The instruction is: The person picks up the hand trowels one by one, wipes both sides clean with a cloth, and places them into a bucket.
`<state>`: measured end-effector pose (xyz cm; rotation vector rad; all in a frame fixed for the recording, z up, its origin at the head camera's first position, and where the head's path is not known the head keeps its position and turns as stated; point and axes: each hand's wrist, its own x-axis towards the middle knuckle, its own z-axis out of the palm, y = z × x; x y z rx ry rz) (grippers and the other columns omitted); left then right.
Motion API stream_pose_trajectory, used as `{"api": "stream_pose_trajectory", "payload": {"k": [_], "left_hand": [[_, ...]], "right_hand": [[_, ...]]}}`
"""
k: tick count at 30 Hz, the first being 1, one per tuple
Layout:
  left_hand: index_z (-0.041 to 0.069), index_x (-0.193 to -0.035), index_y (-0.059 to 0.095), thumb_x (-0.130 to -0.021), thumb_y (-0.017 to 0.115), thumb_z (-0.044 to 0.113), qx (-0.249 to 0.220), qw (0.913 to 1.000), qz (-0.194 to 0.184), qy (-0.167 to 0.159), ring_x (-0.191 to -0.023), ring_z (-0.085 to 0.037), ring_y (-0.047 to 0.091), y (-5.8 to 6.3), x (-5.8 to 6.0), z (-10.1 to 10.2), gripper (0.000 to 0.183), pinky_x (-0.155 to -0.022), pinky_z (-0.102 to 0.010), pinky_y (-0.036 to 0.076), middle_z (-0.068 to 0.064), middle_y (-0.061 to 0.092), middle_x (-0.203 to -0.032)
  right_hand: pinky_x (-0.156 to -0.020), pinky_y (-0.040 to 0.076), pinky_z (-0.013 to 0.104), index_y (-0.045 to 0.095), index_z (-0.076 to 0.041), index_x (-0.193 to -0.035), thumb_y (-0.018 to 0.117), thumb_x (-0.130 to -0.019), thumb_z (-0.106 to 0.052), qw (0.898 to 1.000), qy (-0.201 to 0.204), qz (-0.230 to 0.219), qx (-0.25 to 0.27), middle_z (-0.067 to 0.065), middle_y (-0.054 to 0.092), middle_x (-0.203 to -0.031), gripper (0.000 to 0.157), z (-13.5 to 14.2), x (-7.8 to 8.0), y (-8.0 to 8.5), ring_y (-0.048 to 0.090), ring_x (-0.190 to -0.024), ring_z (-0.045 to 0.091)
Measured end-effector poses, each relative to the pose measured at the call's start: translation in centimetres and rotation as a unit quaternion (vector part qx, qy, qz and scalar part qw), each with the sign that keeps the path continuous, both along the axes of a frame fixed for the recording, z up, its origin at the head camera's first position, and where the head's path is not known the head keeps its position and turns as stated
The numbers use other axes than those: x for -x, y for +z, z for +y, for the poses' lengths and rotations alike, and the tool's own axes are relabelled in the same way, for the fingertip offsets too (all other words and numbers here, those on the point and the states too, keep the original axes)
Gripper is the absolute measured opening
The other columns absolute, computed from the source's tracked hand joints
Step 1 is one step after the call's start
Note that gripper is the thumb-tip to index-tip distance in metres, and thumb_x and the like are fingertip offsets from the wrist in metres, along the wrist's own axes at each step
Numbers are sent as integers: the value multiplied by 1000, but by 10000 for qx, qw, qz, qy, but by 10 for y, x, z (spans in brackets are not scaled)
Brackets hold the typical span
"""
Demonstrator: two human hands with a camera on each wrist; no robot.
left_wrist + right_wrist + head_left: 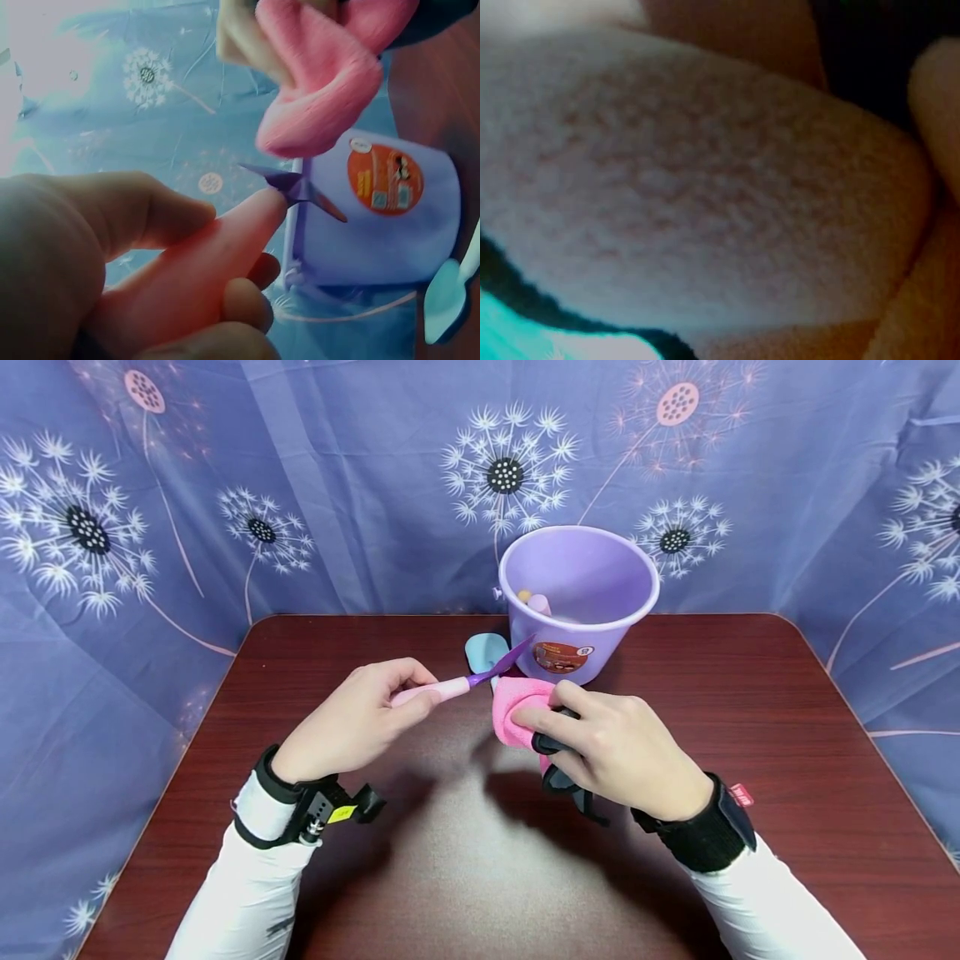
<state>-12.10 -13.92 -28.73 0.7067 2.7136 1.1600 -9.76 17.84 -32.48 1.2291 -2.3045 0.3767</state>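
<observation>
My left hand (360, 718) grips the pink handle of a small trowel-like tool (447, 690). Its thin purple head points up and right, toward the bucket. In the left wrist view, the thumb and fingers wrap round the handle (202, 274), and the purple head (300, 187) flares to both sides. A folded pink cloth (517, 706) with dark grey parts is in my right hand (611, 739), pinched and bunched near the tool's head. Whether cloth and tool touch is unclear. The right wrist view shows mainly blurred skin (690, 187) close up.
A purple bucket (577, 568) with an orange label stands behind my hands, holding a pink and a yellowish item. Beside its base lies a light blue tool head (486, 652) with a white handle. The dark red wooden table (750, 693) meets a patterned blue curtain (375, 485).
</observation>
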Motion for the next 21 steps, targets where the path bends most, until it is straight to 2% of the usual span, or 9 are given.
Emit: {"api": "stream_pose_trajectory", "payload": {"k": [5,14,21], "left_hand": [[22,-102,72,-104,68,28,4,10000,28,79,-65,-15,44,5,1,-8,7,-62,-35,40,2,45,-69],[20,-104,72,-105,65,28,138,9994,285,99,-70,-19,49,16,7,-11,11,-65,-37,43,0,51,-73],[25,-101,72,-104,65,51,242,9976,586,281,-63,-17,44,31,16,-5,27,-64,-37,42,-1,44,-68]], "right_hand": [[-48,30,27,70,-23,-124,64,-80,-5,9999,13,-112,-45,-3,43,-86,48,1,1,-2,34,-57,10],[-49,31,26,71,-24,-124,69,-82,-7,9994,-3,-312,-169,-4,43,-87,45,2,2,-1,35,-57,9],[-48,32,26,71,-26,-124,68,-82,-7,9990,-64,-366,-237,-5,43,-87,46,4,3,-1,34,-55,8]]}}
